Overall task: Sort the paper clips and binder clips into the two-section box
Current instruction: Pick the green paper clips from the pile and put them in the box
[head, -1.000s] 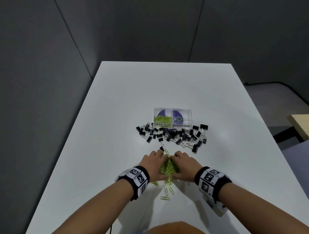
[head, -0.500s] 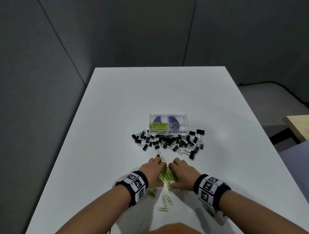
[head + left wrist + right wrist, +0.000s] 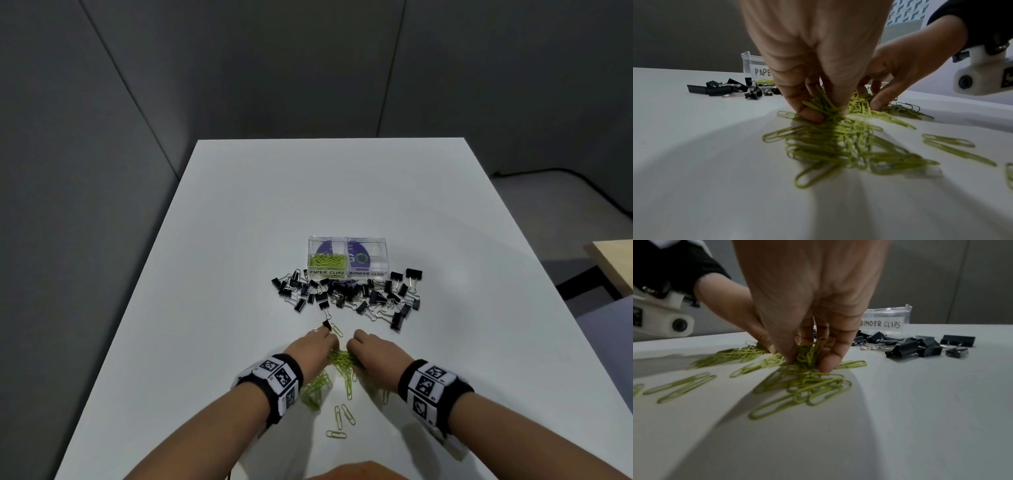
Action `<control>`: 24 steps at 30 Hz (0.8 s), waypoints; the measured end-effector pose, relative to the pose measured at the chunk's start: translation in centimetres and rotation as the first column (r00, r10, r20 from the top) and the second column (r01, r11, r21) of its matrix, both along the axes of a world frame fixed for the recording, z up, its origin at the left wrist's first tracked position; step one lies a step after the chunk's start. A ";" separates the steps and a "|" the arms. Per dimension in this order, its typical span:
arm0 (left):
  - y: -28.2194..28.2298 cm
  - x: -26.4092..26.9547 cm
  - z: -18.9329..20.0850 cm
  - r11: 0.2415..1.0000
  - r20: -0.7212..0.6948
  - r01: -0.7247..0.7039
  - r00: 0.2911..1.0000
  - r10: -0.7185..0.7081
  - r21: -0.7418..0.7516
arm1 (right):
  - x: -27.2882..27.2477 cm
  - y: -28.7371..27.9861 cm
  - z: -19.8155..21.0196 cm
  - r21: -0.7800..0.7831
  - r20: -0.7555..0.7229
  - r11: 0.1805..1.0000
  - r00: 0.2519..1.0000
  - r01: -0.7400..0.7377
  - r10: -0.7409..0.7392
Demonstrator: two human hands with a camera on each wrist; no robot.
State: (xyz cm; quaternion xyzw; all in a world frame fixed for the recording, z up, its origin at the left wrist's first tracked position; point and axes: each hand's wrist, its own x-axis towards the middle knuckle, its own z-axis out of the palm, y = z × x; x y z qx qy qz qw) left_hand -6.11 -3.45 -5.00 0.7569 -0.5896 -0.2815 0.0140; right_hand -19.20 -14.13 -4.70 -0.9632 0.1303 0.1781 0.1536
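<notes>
A heap of green paper clips (image 3: pixel 340 359) lies on the white table near me. My left hand (image 3: pixel 317 346) and right hand (image 3: pixel 371 347) crouch over it side by side. In the left wrist view the left hand's (image 3: pixel 818 112) thumb and fingers pinch a bunch of green paper clips (image 3: pixel 838 146). In the right wrist view the right hand (image 3: pixel 807 356) pinches another bunch of paper clips (image 3: pixel 807 378). Beyond them black binder clips (image 3: pixel 346 294) lie scattered before the clear two-section box (image 3: pixel 347 257), whose left section holds paper clips.
Loose paper clips (image 3: pixel 342 416) lie nearer me, between my forearms. One binder clip (image 3: pixel 326 324) sits just past my left fingertips. A grey partition stands left and behind the table (image 3: pixel 239 240); a wooden surface (image 3: pixel 613 263) shows at the far right.
Both hands have drawn back toward me and closed in on the heap; more loose paper clips now show behind them. The head view has tipped, so the box sits lower in it.
</notes>
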 end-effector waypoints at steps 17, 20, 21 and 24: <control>1.1 1.8 0.6 0.981 -0.145 -0.190 0.973 0.182 -0.045 | -0.6 -0.9 0.6 0.060 0.092 0.996 0.994 0.058 -0.064; 0.9 1.9 1.0 0.984 -0.144 -0.176 0.975 0.172 -0.019 | -0.5 -1.3 1.2 0.091 0.094 0.994 0.993 0.059 -0.068; 0.7 2.0 1.2 0.986 -0.143 -0.167 0.976 0.164 -0.011 | -0.4 -1.4 1.5 0.103 0.104 0.993 0.992 0.060 -0.071; 0.1 2.3 2.1 0.991 -0.136 -0.136 0.982 0.135 -0.004 | 0.0 -2.0 2.6 0.141 0.140 0.987 0.985 0.081 -0.101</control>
